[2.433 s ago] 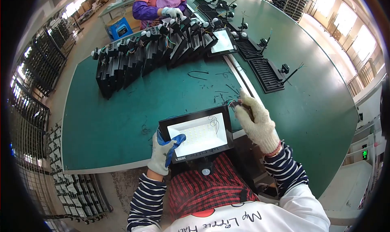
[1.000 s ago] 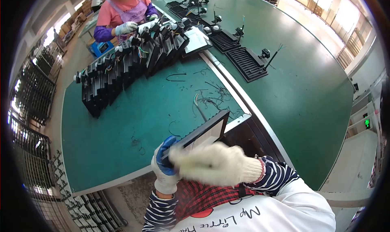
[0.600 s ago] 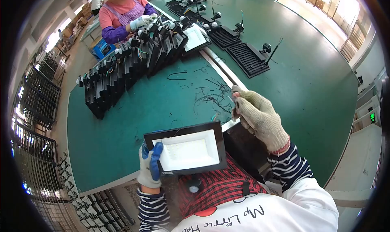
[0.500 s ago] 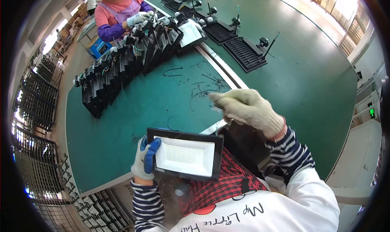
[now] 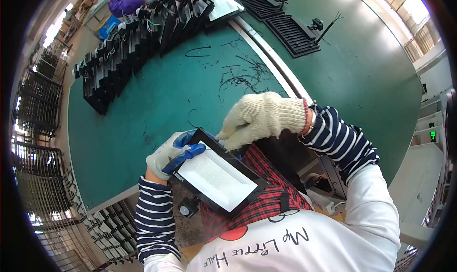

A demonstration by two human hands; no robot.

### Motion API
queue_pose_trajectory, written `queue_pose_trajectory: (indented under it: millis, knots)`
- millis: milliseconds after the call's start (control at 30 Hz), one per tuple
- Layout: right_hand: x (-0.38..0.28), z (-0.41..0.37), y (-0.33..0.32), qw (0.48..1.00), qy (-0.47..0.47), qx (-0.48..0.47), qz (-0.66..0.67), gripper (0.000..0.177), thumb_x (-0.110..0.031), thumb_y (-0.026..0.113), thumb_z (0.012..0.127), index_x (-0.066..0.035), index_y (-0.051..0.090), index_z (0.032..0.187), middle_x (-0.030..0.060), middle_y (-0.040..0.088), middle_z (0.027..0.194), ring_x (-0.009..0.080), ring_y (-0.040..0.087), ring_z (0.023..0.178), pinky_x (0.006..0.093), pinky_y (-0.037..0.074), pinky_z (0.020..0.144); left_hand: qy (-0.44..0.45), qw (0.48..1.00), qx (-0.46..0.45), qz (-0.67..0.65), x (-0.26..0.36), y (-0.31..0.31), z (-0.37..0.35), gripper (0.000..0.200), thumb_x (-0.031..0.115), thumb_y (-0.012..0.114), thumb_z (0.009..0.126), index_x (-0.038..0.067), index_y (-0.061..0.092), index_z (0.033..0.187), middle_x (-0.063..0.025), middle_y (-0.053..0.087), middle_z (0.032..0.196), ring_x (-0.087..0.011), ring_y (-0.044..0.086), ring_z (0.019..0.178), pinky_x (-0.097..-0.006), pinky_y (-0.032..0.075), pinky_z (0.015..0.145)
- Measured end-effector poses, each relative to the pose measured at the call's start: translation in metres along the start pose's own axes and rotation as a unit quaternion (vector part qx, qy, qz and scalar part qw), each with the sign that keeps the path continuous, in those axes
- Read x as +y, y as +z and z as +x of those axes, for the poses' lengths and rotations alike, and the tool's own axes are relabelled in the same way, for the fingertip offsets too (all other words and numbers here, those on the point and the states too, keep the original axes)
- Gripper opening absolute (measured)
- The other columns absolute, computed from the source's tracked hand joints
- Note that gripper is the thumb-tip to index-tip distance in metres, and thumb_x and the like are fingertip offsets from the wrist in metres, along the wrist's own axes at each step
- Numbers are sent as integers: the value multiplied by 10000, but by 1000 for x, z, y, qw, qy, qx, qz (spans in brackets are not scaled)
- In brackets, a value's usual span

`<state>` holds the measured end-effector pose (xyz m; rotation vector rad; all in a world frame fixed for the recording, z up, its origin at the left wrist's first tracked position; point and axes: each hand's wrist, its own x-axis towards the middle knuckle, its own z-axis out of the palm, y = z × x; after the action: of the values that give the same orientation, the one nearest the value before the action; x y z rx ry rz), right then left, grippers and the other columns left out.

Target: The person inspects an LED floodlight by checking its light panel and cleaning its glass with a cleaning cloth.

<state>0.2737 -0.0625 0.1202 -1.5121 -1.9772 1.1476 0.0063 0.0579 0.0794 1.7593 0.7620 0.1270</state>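
My left hand (image 5: 166,158), in a white glove with blue-coated fingers, grips an LED floodlight (image 5: 218,177) by its left end. The lamp has a black frame and a white face with rows of small LEDs. It is tilted over my lap. A black motion sensor with a round white lens (image 5: 187,208) is below its lower edge. My right hand (image 5: 264,117), in a cream knitted glove, is at the lamp's upper edge with thumb and fingers pinched together. Whatever it may hold is hidden.
A long row of black floodlights (image 5: 128,48) stands on the green table (image 5: 176,86). Cut black tie scraps (image 5: 245,76) lie beside a metal rail (image 5: 266,57). Finned black housings (image 5: 293,34) lie beyond it. A co-worker's purple sleeve (image 5: 124,5) is behind the row.
My right hand has come down and left to the floodlight's edge. The floodlight has turned clockwise, its right end now lower. The view has tipped downward.
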Motion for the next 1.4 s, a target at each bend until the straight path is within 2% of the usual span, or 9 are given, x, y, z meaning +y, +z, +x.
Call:
queue_pose_trajectory:
  millis: [100, 267, 500, 600, 733, 900, 967, 1067, 1400]
  knots:
    - [0, -10, 4, 999, 21, -36, 5, 344, -428, 710, 875, -139, 765, 1054, 44, 753, 921, 192, 717, 806, 311, 546, 665, -34, 964, -189, -184, 11, -5, 16, 489, 353, 751, 864, -12, 672, 1180, -52, 689, 1008, -130, 635, 937, -274, 505, 868]
    - [3, -31, 17, 988, 23, -151, 18, 328, -405, 734, 891, -78, 733, 869, 37, 683, 723, 107, 649, 675, 293, 531, 633, -28, 961, -180, -209, 11, -4, 18, 435, 291, 721, 837, -23, 694, 1136, -73, 704, 999, -150, 649, 906, -278, 510, 870]
    - [0, -3, 13, 999, 6, 12, 42, 369, -461, 676, 901, -105, 739, 974, 43, 728, 851, 183, 703, 749, 328, 543, 628, -45, 974, -173, -141, 9, -8, 17, 446, 313, 729, 856, -14, 686, 1156, -45, 691, 1020, -112, 628, 921, -264, 503, 855]
    - [-25, 1, 7, 996, 61, -4, -60, 339, -463, 650, 899, -139, 726, 964, 60, 708, 821, 236, 693, 735, 349, 540, 626, 14, 999, 0, 43, -2, 1, 4, 434, 322, 733, 862, -3, 692, 1146, -52, 698, 1012, -111, 636, 896, -265, 510, 847]
    - [-26, -7, 2, 987, -10, -116, -108, 299, -421, 619, 922, -132, 692, 907, 94, 671, 770, 268, 672, 703, 390, 506, 593, -55, 955, -195, -216, 15, -5, 16, 377, 239, 706, 860, -9, 698, 1143, -52, 704, 1026, -130, 648, 917, -261, 509, 856]
    - [-4, -47, 6, 968, 0, -248, 33, 297, -382, 733, 884, -98, 750, 968, 53, 735, 862, 174, 691, 778, 332, 522, 663, 7, 968, -151, -202, 5, -5, 16, 486, 257, 776, 732, -33, 700, 1114, -98, 715, 1044, -177, 657, 932, -299, 496, 911]
    - [10, -50, 14, 959, 4, -98, 266, 327, -317, 754, 906, 1, 733, 977, 50, 729, 849, 142, 670, 792, 280, 550, 783, 35, 964, -157, -211, -6, -11, 18, 521, 236, 798, 678, -35, 701, 1113, -110, 715, 1063, -191, 655, 958, -312, 483, 945]
    - [-2, -34, 25, 918, 24, 39, 394, 332, -294, 713, 942, 31, 680, 1006, 18, 640, 736, 66, 582, 634, 224, 500, 583, 23, 961, -161, -221, -17, -17, 18, 627, 289, 861, 567, -37, 703, 1078, -124, 722, 1060, -206, 660, 955, -321, 485, 943]
    - [-16, -34, 34, 910, -15, -129, 395, 191, -187, 788, 881, -10, 720, 856, -10, 664, 741, 59, 599, 652, 234, 489, 561, 64, 966, 5, -251, -24, -7, 2, 700, 434, 855, 610, -41, 678, 1093, -116, 712, 1032, -207, 676, 952, -329, 524, 885]
